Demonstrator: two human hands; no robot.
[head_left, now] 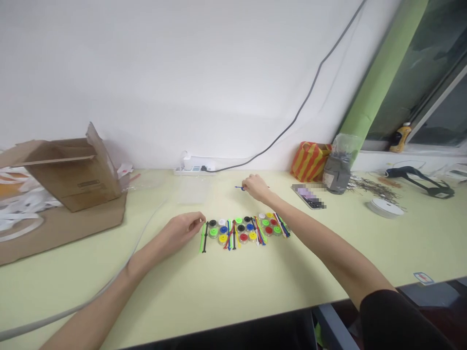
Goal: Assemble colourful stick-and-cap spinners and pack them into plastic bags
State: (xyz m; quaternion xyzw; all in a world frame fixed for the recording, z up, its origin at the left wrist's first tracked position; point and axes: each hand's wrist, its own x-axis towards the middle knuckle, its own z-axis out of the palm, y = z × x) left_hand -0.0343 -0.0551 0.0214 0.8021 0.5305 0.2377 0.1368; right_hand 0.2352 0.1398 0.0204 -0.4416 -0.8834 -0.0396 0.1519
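Several small round pots with coloured lids (245,230) lie in rows on the pale green table (226,287), with thin coloured sticks (230,236) laid between them. My left hand (182,231) rests on the table just left of the rows, fingers curled, fingertips by a green stick and a black stick (204,237). My right hand (255,187) reaches beyond the rows and pinches a thin blue stick (239,187) just above the table.
An open cardboard box (73,170) stands at the left. A white power strip (193,168) lies against the wall, and a grey cable (120,272) runs along the table. A phone (310,196), a striped bag (310,160), a jar (337,172) and a tape roll (385,207) are at the right.
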